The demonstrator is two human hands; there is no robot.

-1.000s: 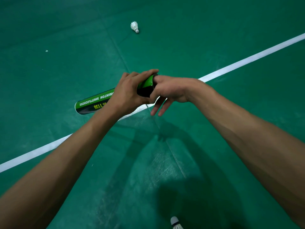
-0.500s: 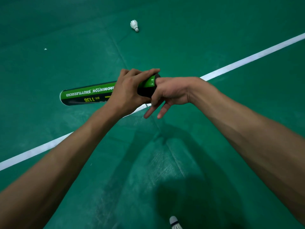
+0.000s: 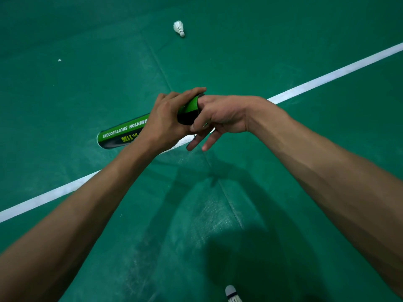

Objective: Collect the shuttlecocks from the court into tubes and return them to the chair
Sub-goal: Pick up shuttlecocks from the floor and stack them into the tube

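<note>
Green court (image 3: 82, 88) below; left hand (image 3: 165, 125) grips the tube (image 3: 122, 134), right hand (image 3: 222, 116) pinches its end.

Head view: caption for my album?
Left hand grips green tube, right hand pinches its end; far shuttlecock, near shuttlecock await.

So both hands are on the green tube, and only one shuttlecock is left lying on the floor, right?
Not quite: the head view shows two on the floor, a far shuttlecock beyond the hands and a near shuttlecock at the picture's bottom edge. Left hand and right hand are both on the green tube.
</note>
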